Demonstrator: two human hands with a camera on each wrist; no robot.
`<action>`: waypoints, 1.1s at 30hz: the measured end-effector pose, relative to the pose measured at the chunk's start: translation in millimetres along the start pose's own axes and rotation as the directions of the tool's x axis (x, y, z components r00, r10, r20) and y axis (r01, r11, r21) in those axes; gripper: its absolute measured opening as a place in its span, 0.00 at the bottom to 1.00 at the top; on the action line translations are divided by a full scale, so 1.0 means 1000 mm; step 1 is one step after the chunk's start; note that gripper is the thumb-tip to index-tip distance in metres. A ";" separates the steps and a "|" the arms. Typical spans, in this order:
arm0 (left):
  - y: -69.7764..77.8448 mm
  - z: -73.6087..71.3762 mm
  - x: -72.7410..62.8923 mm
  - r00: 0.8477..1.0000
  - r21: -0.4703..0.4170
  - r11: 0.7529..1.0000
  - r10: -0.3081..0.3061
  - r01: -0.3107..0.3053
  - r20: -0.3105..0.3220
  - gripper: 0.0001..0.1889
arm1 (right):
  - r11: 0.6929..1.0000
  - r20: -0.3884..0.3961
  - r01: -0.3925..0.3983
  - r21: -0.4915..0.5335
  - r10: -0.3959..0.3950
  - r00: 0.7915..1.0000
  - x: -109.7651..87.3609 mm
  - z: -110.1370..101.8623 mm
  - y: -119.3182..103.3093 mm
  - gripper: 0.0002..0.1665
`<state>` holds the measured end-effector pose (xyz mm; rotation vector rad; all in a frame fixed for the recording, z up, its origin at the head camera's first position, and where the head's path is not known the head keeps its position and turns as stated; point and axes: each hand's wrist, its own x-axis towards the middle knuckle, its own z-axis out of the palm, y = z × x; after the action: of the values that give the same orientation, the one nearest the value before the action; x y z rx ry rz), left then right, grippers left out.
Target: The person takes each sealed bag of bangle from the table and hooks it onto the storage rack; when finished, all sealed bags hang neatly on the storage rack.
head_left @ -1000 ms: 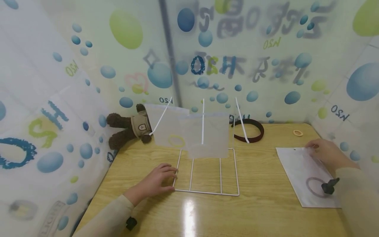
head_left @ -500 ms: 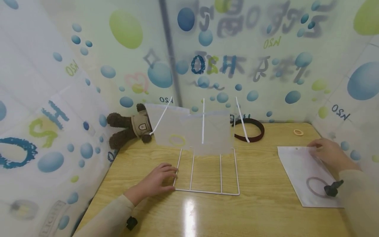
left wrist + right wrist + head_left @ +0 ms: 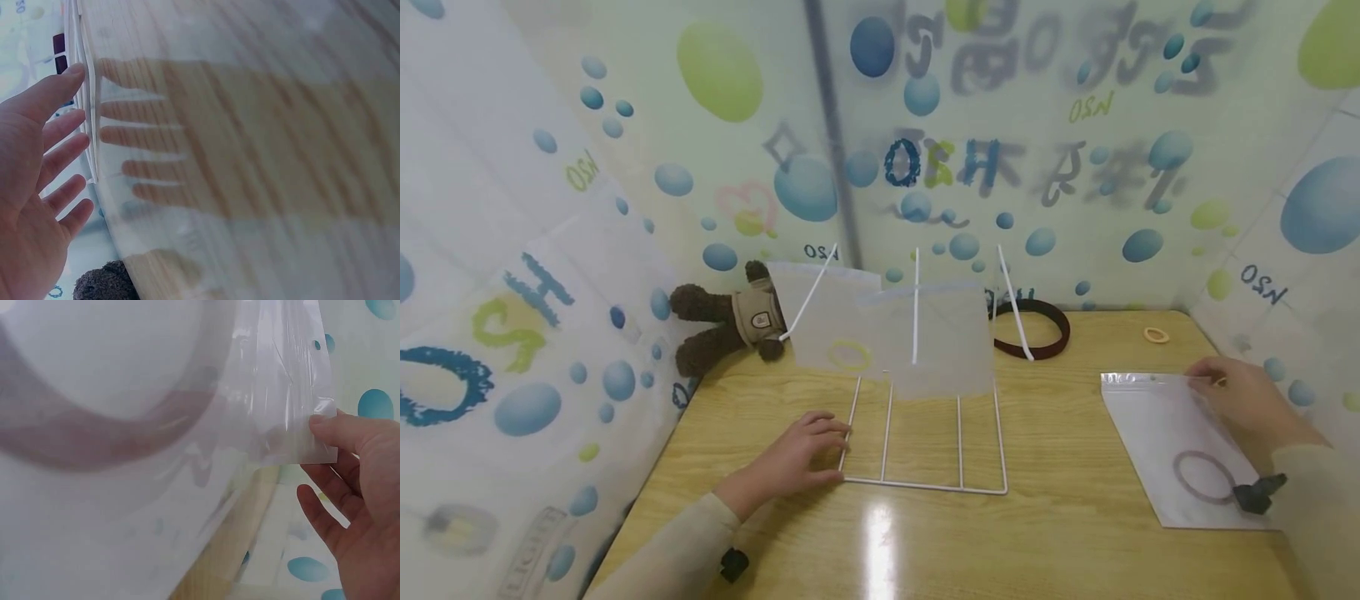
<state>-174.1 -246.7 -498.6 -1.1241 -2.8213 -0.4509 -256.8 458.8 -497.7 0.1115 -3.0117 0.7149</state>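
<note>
My left hand (image 3: 786, 462) rests with relaxed fingers at the left side of a white wire rack (image 3: 925, 485). In the left wrist view its fingers (image 3: 65, 156) are spread beside the rack's wire. At the right of the table, my right hand (image 3: 1251, 400) pinches the top right corner of a zip bag (image 3: 1150, 442) with a dull pink ring on it. The right wrist view shows the thumb (image 3: 334, 431) over that clear corner, above the zip strip. Two translucent bags hang on the rack: a left one (image 3: 805, 325) with a yellow ring and a middle one (image 3: 951, 342).
The rack's right prong (image 3: 1015, 308) is bare. Behind it lies a dark headband (image 3: 1060, 325). A brown teddy bear (image 3: 756, 319) lies at the back left, and a small wooden ring (image 3: 1156, 335) at the back right. Patterned curtains enclose the table (image 3: 1060, 533).
My right hand has shifted slightly right, and the top strip of its bag now catches the light. The middle hanging bag has swung slightly right. The left hand stays in place.
</note>
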 end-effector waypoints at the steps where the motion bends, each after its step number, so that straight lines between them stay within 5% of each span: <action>1: 0.000 0.000 0.000 1.000 0.000 1.000 0.001 -0.001 0.000 0.20 | 1.000 0.000 -0.003 0.002 0.003 1.000 -0.001 -0.001 -0.002 0.13; 11: 0.000 -0.001 0.000 1.000 -0.012 1.000 0.006 -0.006 -0.008 0.19 | 0.999 -0.035 0.003 0.041 -0.001 0.999 -0.014 -0.009 -0.022 0.22; 17: 0.000 -0.002 0.000 1.000 -0.027 1.000 0.015 -0.016 -0.020 0.19 | 0.998 -0.090 0.056 0.034 -0.053 0.995 -0.020 -0.015 -0.035 0.17; 20: 0.000 -0.001 0.001 0.999 -0.031 0.999 0.024 -0.025 -0.029 0.18 | 0.989 -0.160 0.146 0.004 -0.143 0.977 -0.021 -0.020 -0.038 0.10; 23: -0.001 0.000 0.000 0.999 -0.022 0.999 0.034 -0.034 -0.040 0.18 | 0.965 -0.232 0.262 -0.029 -0.262 0.937 -0.023 -0.025 -0.042 0.04; 27: -0.001 -0.001 0.000 0.999 -0.020 0.999 0.036 -0.037 -0.041 0.18 | 0.938 -0.283 0.338 -0.079 -0.346 0.895 -0.026 -0.031 -0.050 0.07; 33: 0.000 -0.002 0.001 1.000 -0.035 0.999 0.013 -0.013 -0.015 0.18 | 0.933 -0.294 0.339 -0.124 -0.361 0.885 -0.034 -0.041 -0.070 0.08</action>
<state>-174.8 -246.9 -496.5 -1.1401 -2.8025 -0.5069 -216.7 417.5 -431.6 0.4790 -2.6057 0.5311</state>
